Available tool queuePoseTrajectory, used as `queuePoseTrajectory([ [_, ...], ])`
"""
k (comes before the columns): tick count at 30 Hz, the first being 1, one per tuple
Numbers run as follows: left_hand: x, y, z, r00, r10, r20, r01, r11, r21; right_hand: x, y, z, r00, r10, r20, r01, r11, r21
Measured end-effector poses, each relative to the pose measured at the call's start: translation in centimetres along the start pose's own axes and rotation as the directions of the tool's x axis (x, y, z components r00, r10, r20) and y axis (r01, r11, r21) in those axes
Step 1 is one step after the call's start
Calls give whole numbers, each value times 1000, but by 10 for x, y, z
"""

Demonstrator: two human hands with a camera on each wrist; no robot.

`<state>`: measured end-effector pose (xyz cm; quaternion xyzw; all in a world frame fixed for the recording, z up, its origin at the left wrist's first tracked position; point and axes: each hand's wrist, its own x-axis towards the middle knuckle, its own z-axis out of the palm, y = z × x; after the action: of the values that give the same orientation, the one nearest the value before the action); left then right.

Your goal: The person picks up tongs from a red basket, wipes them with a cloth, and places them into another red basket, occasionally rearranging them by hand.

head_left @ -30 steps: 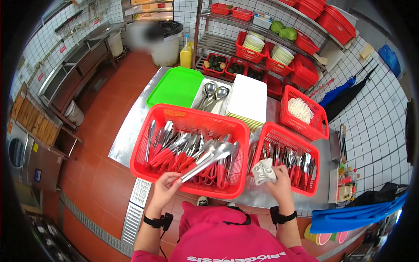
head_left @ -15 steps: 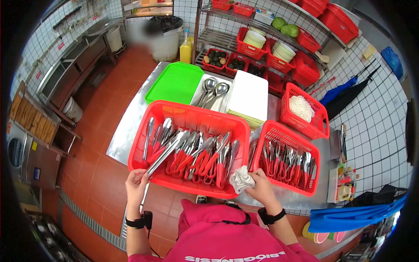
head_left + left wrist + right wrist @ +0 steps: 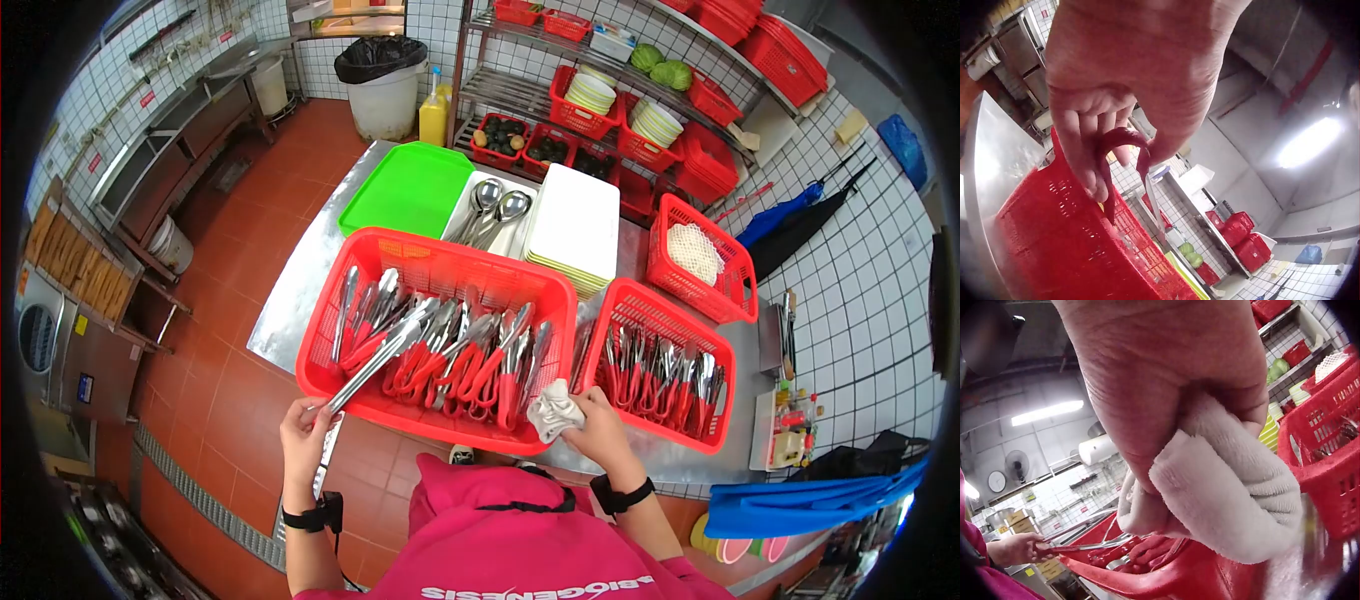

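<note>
Leftward go the tongs [image 3: 375, 368], swung with the left hand [image 3: 303, 430] to the near left corner of the large red basket [image 3: 460, 252], while the right hand [image 3: 600, 432] has come off the smaller red basket [image 3: 655, 303] to the large one's near right corner! And what a slender thing it is: metal arms running forward from the left hand, slanting over the basket toward the heap of other tongs [image 3: 455, 350]. Light for its length, I'd judge, stiff along each arm, perhaps springy across the pair, and hardly fragile. Bare metal looks the slippery part; the red curved end seems the surer hold, and pinching both arms together should stop them splaying.

Now the hands! On the left, fingertips and thumb pinch that red end, the left wrist view showing the loop between them, with only a small gap there. On the right, fingers curl firmly round a bunched white cloth [image 3: 554, 411], soft and easily squashed by the look of it, well apart from the tongs.

Further out, ahead of both hands on the metal desk [image 3: 285, 325], sit a green tray [image 3: 405, 190], big spoons [image 3: 490, 215] and stacked white trays [image 3: 572, 222].
</note>
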<state>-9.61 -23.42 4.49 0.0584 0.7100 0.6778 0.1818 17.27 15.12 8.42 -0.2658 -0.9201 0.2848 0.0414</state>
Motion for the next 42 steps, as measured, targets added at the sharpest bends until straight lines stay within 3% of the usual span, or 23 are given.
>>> queuePoseTrajectory([
  [7,20,-17,0,991,101,-84,-99,995,28,0,2,4,1000,13,-5,-13,1000,-8],
  [11,51,-20,11,952,283,-115,-268,955,129,-1,0,2,1000,10,2,-10,1000,-8],
  [14,74,-31,12,921,383,-71,-331,865,377,-2,0,3,1000,15,-13,-15,1000,-13],
  [15,72,-21,17,920,384,-71,-332,865,375,-2,-1,3,1000,19,-14,-19,1000,-16],
  [17,67,10,28,960,277,-49,-174,721,671,-3,-3,2,1000,25,-17,-26,999,-20],
  [20,77,-2,33,950,313,18,-222,630,745,-4,-6,1,999,41,-14,-41,999,-17],
  [21,81,-7,34,950,312,20,-223,630,744,-4,-6,1,999,41,-13,-41,999,-13],
  [23,88,-21,38,912,397,104,-314,512,799,-5,-6,2,999,43,-13,-43,999,-10],
  [25,90,-26,42,892,431,136,-369,521,770,-6,-5,3,998,35,-42,-34,999,14],
  [31,89,-25,49,916,368,159,-365,600,712,-6,-4,6,997,32,-66,-32,999,4],
  [39,97,-34,43,882,322,343,-466,497,732,-6,-4,6,998,25,-58,-24,1000,17],
  [42,100,-37,45,898,261,354,-438,452,778,-6,0,4,999,9,-51,-7,999,40],
])
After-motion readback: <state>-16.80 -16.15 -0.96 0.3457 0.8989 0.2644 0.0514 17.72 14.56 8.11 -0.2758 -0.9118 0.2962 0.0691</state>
